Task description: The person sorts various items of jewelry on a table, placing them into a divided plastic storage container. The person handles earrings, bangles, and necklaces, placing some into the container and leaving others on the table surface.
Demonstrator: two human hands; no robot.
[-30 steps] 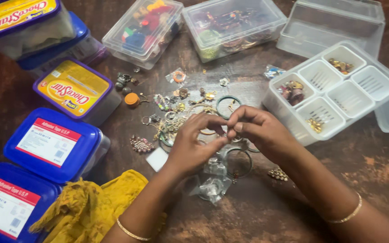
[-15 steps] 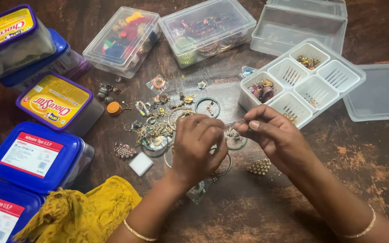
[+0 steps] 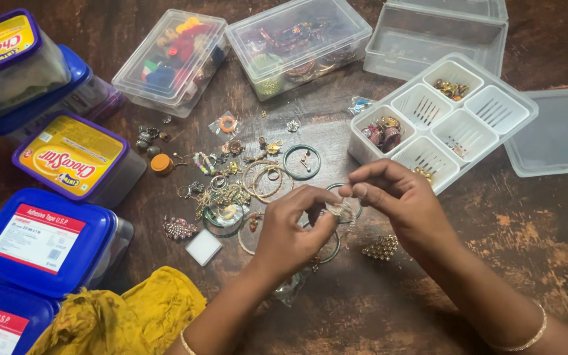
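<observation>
at the near edge a crumpled mustard-yellow cloth (image 3: 116, 319) lies partly cut off by the frame, beside two blue-lidded plastic tubs (image 3: 44, 240) with white labels, the nearer one cropped at the corner. both forearms rise from the bottom edge, each with a thin gold bangle at the wrist. the left hand (image 3: 290, 230) is curled, its fingertips pinched on a small pale silvery jewellery piece (image 3: 338, 210); the right hand (image 3: 405, 207) meets it from the other side, thumb and forefinger closed on the same piece. the piece sits low over the dark scratched wooden table (image 3: 527, 250), just in front of the divided white plastic organiser tray (image 3: 442, 121); its exact shape is too small and too covered by fingers to make out. under and around the hands lies a loose scatter of rings, hoops and earrings (image 3: 244, 181), some hidden by the left hand, with a small gold beaded cluster (image 3: 380, 248) just beside the right wrist. bare table opens to the right and near right. farther left stand yellow-lidded purple tubs (image 3: 77, 161), the upper one cut by the frame. at the far edge sit two clear lidded boxes (image 3: 297, 39) of coloured trinkets, an empty clear box (image 3: 438, 33) and a loose clear lid (image 3: 557, 131), both cropped.
</observation>
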